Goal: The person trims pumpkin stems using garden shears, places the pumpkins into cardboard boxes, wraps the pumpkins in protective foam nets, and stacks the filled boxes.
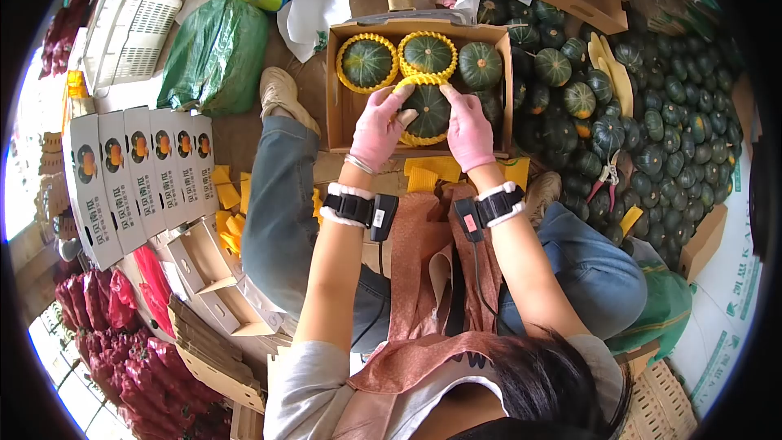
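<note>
My left hand (pixel 377 130), in a pink glove, pinches the edge of a yellow foam net (pixel 423 79). The pink-gloved right hand (pixel 470 129) grips the same net from the other side. Inside this net, between my hands, sits a dark green pumpkin (pixel 428 114) in the near middle of an open cardboard box (pixel 336 118). Behind it are two netted pumpkins, one at the back left (pixel 366 63) and one at the back middle (pixel 427 54). A bare pumpkin (pixel 481 65) lies at the back right; another is partly hidden by my right hand.
A large heap of green pumpkins (pixel 660 130) spreads to the right, with red-handled pruning shears (pixel 607 178) on it. Printed white cartons (pixel 134 171) stand at left, near a green sack (pixel 216 57). Loose yellow nets (pixel 432 169) lie before the box.
</note>
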Available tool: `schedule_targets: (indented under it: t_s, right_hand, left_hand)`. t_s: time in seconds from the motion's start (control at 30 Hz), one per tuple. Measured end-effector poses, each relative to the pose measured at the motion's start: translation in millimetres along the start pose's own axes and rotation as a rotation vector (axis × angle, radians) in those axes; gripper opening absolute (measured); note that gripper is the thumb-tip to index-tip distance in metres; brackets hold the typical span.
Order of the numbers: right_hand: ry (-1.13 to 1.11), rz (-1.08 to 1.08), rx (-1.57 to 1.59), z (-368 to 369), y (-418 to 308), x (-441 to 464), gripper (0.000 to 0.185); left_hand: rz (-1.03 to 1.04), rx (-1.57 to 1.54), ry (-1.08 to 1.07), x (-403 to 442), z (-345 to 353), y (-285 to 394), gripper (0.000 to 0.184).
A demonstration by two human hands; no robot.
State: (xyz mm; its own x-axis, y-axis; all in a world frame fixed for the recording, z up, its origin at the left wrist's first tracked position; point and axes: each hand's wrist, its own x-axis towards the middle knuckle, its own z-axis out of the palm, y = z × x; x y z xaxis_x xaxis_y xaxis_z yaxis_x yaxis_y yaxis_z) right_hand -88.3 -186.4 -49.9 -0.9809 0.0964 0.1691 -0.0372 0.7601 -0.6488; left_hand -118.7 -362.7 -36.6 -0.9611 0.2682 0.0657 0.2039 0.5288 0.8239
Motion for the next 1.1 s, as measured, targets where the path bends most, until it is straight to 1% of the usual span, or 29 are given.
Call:
schedule_targets:
  t_s: [0.03,0.07,0.17,0.2,0.3,0.33,0.37,0.43,0.47,0.5,0.57,0.6,0.7,0.73,0.77,0.83,0.87,0.9,0.97,1.0,1.03,1.1]
  right_hand:
    - [-0.028,0.08,0.058,4.5,-0.6,-0.4,0.047]
    - [0.011,0.093,0.085,7.8,-2.7,1.0,0.044]
    - [0.02,0.12,0.084,12.5,-4.6,3.7,0.043]
    - [0.011,0.145,0.089,12.9,-4.5,3.6,0.043]
    - [0.043,0.144,0.136,17.8,3.1,4.7,0.042]
    - [-0.026,0.096,0.129,18.3,11.6,6.8,0.041]
    - [-0.042,0.147,0.138,12.7,2.6,6.0,0.049]
    - [-0.066,0.235,0.151,-13.9,-27.0,11.8,0.074]
    - [-0.211,0.312,0.339,-23.4,-32.0,12.7,0.115]
    - [-0.175,0.258,0.349,-22.4,-37.1,6.8,0.121]
    - [-0.075,0.248,0.467,-27.8,-53.4,10.7,0.118]
    - [-0.059,0.258,0.587,-19.1,-52.5,16.3,0.108]
    - [-0.082,-0.147,0.334,-14.5,-75.7,32.4,0.1]
    - [-0.109,-0.285,0.375,-5.6,-75.9,41.8,0.094]
    - [-0.189,-0.403,0.445,0.4,-80.4,51.9,0.092]
    - [-0.339,-0.636,0.434,15.5,-90.3,69.5,0.091]
    - [-0.386,-0.71,0.329,24.1,-91.9,74.0,0.091]
    - [-0.449,-0.744,0.268,32.0,-94.3,76.4,0.091]
    - [-0.567,-0.836,0.225,51.4,-93.1,79.6,0.092]
    - [-0.63,-0.829,0.181,57.0,-91.2,78.4,0.091]
    - [-0.69,-0.833,0.174,61.9,-88.2,79.5,0.091]
    - [-0.718,-0.85,0.066,68.6,-79.8,83.6,0.091]
  left_hand:
    - [-0.023,0.005,-0.044,2.7,-3.1,-0.7,0.043]
    - [-0.047,0.012,-0.087,4.3,-6.1,-1.4,0.046]
    - [-0.042,-0.026,-0.132,7.0,-10.1,-6.7,0.052]
    - [-0.097,-0.033,-0.181,7.3,-12.4,-4.3,0.055]
    - [-0.055,-0.056,-0.189,11.4,-11.3,-4.6,0.066]
    - [-0.09,-0.019,-0.243,12.5,-12.9,-5.1,0.086]
    - [-0.033,-0.017,-0.233,9.5,-15.8,1.4,0.092]
    - [0.092,-0.013,-0.198,1.1,-20.7,16.1,0.103]
    - [0.025,-0.314,-0.229,-3.2,-24.6,25.7,0.117]
    - [0.003,-0.562,-0.239,-10.7,-34.4,44.4,0.115]
    - [0.061,-0.753,-0.116,-28.7,-37.4,62.8,0.11]
    - [0.13,-0.823,-0.003,-36.9,-35.2,66.4,0.088]
    - [-0.276,-0.911,0.446,-56.1,-31.6,56.4,0.062]
    - [-0.297,-0.629,0.654,-61.4,-20.9,31.5,0.042]
    - [-0.391,0.139,0.616,-69.3,-30.0,21.7,0.048]
    - [-0.501,0.585,0.462,-77.0,-31.8,1.1,0.057]
    - [-0.541,0.54,0.425,-83.5,-25.6,-18.5,0.063]
    - [-0.555,0.369,0.501,-86.0,-19.1,-31.2,0.062]
    - [-0.72,-0.025,0.47,-84.9,-12.7,-50.1,0.056]
    - [-0.729,-0.038,0.386,-85.2,-13.0,-55.0,0.049]
    - [-0.716,0.026,0.404,-85.9,-9.2,-57.6,0.047]
    - [-0.697,0.157,0.431,-83.3,-9.5,-47.6,0.043]
